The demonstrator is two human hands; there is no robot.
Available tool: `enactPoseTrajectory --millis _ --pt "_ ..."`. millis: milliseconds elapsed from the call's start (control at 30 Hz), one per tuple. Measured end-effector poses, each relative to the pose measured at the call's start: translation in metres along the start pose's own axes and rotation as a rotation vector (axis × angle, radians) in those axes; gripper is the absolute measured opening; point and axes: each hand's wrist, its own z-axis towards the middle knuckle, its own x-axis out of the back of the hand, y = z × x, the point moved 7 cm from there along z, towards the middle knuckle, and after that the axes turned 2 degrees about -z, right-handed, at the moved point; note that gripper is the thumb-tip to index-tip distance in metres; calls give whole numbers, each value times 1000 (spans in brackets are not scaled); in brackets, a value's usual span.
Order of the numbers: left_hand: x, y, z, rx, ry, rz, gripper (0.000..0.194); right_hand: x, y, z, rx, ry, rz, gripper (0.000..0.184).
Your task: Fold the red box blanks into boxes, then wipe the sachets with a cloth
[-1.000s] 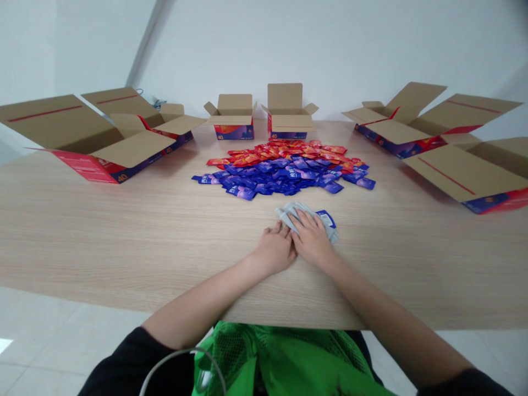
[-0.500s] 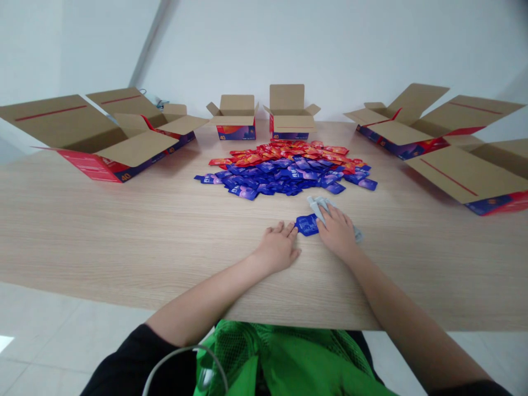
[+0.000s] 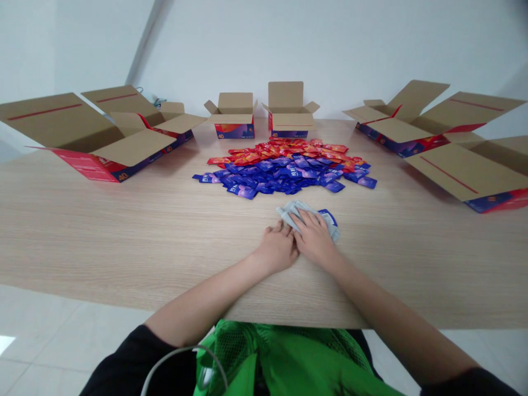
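Centrally placed cloth (image 3: 291, 210): grey, rumpled, lying on the table (image 3: 124, 236) just right of the frame's middle, beneath the right hand.
Blue sachet (image 3: 328, 214): just right of the frame's middle; 1 end, with a pale label, shows at the cloth's upper right edge, the rest covered from view.
Right hand (image 3: 314, 236): palm down, fingers extended flat across the cloth, not closed around it.
Left hand (image 3: 278, 248): palm down, open, fingers lightly bent, fingertips at the cloth's lower left edge; whether they touch the sachet cannot be told.
Sachet pile: above the hands, mid-frame and apart from them; blue-purple sachets (image 3: 272, 179) in front, red sachets (image 3: 284, 148) behind.
Left cartons (image 3: 134, 146): 2, flaps raised, upper left of the frame.
Rear cartons (image 3: 235, 131): 2, side by side, open, top centre, each marked 40.
Right cartons (image 3: 404, 132): 3, open, upper right.
Green vest (image 3: 289, 352): bottom centre, between 2 black sleeves (image 3: 127, 357).
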Motion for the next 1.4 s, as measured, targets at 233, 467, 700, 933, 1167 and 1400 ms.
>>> enactPoseTrajectory --millis 233,467,700,933,1167,1400 --pt "-1 -2 0 -6 -14 4 62 -3 15 1 -63 1 -3 48" --pt "-5 -4 1 -4 -24 -4 63 -5 55 -3 -237 39 -73 50" --pt "-3 -3 0 -3 -19 -6 62 -2 35 -2 -170 55 -87 49" --pt "1 -1 -1 -6 -25 11 61 -3 3 1 -26 -1 -8 49" --pt "-1 -2 -1 -13 -22 13 63 0 27 -4 -161 25 -60 49" --pt "-4 -3 0 -14 -19 8 64 -1 43 -8 -230 43 -98 49"
